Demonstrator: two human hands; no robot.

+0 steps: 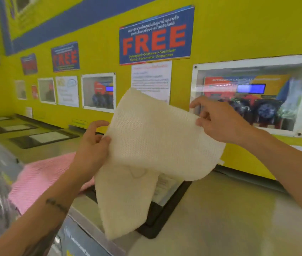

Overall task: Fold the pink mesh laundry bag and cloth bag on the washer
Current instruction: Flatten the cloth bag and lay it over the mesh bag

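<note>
A yellow wall is covered with blue "FREE" signs, paper notices and framed dispenser windows.

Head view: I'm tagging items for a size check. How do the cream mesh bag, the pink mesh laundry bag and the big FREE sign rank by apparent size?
1. Cream mesh bag, held up near the camera, which inflates it.
2. Pink mesh laundry bag and FREE sign: look alike; the bag is partly hidden, so unranked.
</note>
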